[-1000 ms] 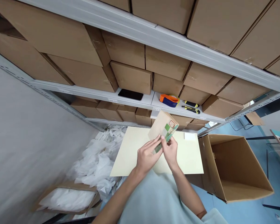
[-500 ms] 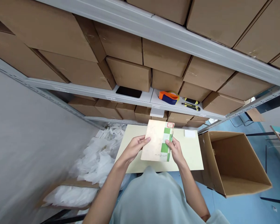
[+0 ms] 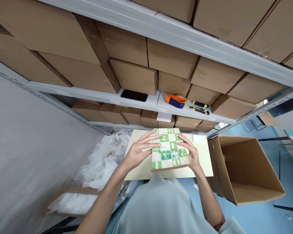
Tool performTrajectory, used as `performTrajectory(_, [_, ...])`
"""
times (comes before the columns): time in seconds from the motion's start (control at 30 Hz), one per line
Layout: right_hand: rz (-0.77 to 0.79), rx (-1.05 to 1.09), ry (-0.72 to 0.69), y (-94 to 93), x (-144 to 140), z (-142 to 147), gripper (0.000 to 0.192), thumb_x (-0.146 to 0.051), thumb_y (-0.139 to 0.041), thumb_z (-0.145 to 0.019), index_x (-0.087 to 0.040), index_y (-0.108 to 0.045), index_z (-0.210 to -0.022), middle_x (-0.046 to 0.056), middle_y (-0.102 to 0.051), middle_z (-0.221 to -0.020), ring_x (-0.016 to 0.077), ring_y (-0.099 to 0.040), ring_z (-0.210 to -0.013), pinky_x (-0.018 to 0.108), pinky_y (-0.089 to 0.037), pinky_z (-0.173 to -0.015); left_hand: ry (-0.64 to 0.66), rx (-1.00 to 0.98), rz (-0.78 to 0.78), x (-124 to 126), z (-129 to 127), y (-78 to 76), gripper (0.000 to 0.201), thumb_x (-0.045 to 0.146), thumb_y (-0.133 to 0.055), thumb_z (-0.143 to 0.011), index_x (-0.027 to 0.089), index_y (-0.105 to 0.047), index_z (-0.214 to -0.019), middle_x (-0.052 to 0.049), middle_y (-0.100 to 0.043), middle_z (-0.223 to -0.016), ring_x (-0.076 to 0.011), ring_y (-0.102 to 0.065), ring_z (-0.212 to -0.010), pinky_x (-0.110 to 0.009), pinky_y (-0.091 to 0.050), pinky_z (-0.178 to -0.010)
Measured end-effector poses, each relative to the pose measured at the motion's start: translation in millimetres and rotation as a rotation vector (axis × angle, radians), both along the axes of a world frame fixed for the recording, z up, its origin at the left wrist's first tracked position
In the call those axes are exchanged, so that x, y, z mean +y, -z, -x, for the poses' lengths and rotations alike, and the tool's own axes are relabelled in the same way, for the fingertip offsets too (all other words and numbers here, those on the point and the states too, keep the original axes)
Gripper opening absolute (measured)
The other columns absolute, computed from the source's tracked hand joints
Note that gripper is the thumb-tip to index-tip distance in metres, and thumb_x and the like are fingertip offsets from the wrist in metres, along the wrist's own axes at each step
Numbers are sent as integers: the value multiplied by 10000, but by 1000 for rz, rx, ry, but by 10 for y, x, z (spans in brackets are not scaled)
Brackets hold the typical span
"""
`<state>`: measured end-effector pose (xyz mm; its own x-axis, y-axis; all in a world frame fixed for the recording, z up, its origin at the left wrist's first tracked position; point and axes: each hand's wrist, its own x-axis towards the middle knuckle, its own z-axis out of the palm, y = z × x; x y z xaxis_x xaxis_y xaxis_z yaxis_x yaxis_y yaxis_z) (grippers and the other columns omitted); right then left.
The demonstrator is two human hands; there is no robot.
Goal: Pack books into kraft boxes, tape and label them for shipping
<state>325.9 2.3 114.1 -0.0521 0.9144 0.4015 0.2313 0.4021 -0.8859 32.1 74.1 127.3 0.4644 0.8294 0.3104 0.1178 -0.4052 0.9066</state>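
Observation:
Between my two hands is a thick book (image 3: 170,149) with a green and white checkered cover, bearing numerals and blue Chinese characters that appear upside down to me. My left hand (image 3: 141,149) grips its left edge, fingers over the cover. On the opposite edge, my right hand (image 3: 189,151) holds it with fingertips resting on the cover. The book is over the pale yellow tabletop (image 3: 202,162), slightly tilted; whether it touches the surface I cannot tell. A small white paper (image 3: 198,138) lies at the table's far right corner.
Ahead, a grey metal shelf (image 3: 100,94) carries cardboard boxes (image 3: 134,76), a black phone (image 3: 134,95), an orange and blue tape dispenser (image 3: 175,101) and two yellow-black utility knives (image 3: 199,107). An open carton (image 3: 249,165) stands right. White plastic wrapping (image 3: 100,162) is heaped left.
The book has been turned over: its plain cream side with a green strip faced me before, and now the checkered cover does. Both hands have shifted to its side edges.

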Motion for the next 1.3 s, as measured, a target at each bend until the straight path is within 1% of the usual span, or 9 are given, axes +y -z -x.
performTrajectory(0.17, [-67, -135, 9, -150, 6, -44, 356, -376, -677, -1098, -377, -755, -1446, 82, -745, -1505, 314, -613, -1518, 569, -515, -1261, -35, -5, -13, 19, -8, -107, 272, 528, -753, -993, 351, -910, -1127, -61, -842, -1281, -346, -720, -1391, -622, -397, -1344])
performTrajectory(0.37, [116, -72, 121, -89, 9, -43, 741, -423, -654, -1098, -296, -375, -1773, 37, -792, -1045, 177, -692, -841, 319, -639, -785, -186, -19, 352, -109, -142, -93, 764, 627, -849, -870, 192, -736, -1489, -55, -843, -883, -240, -805, -893, -366, -670, -901])
performTrajectory(0.47, [301, 13, 45, -54, 32, -71, 580, -493, -648, -1088, -270, -633, -1623, 51, -780, -1037, 147, -603, -725, 271, -594, -642, -206, -9, 333, -148, -188, -100, 818, 575, -757, -958, 183, -566, -1649, -3, -780, -812, -158, -741, -809, -281, -628, -869])
performTrajectory(0.6, [498, 188, -28, -34, 56, -198, 487, -534, -672, -1044, -240, -809, -1407, 65, -819, -1062, 151, -642, -735, 294, -629, -661, -149, -9, 376, -140, -145, -115, 614, 565, -582, -1030, 154, -742, -1458, -90, -829, -965, -227, -766, -942, -309, -618, -882])
performTrajectory(0.73, [593, 305, -154, -21, 46, -292, 539, -521, -777, -953, -233, -774, -1408, 58, -852, -1002, 201, -785, -820, 332, -665, -746, -46, -89, 506, -118, -172, -80, 684, 607, -746, -913, 172, -711, -1441, -126, -855, -995, -291, -824, -893, -371, -647, -855])
performTrajectory(0.83, [656, 308, -161, 0, 47, -246, 531, -628, -825, -911, -200, -754, -1216, 112, -870, -997, 239, -832, -800, 305, -644, -654, -173, -83, 549, -94, -341, -10, 699, 704, -832, -839, 180, -727, -1289, -100, -837, -831, -293, -816, -707, -392, -661, -760])
performTrajectory(1.03, [686, 219, -91, 154, 92, -202, 655, -866, -615, -952, -238, -558, -773, 34, -717, -632, 149, -628, -482, 248, -472, -454, -375, -80, 568, -61, -618, 118, 692, 803, -798, -809, 165, -758, -1077, 8, -672, -534, -175, -594, -411, -291, -503, -455])
performTrajectory(1.2, [352, -158, 182, 97, 126, -452, 639, -751, -851, -833, -205, -783, -1159, 120, -742, -1147, 216, -689, -852, 350, -606, -702, -420, 154, 297, -128, -591, 147, 517, 686, -702, -957, 214, -766, -1158, 31, -671, -555, -195, -675, -548, -292, -535, -641])
performTrajectory(1.3, [182, -330, 261, -28, 112, -481, 935, -679, -864, -881, -282, -535, -1660, 184, -578, -1583, 326, -681, -1213, 469, -634, -950, -453, 430, 61, -169, -604, 235, 412, 627, -700, -995, 268, -794, -1172, -16, -768, -693, -224, -743, -688, -278, -479, -678])
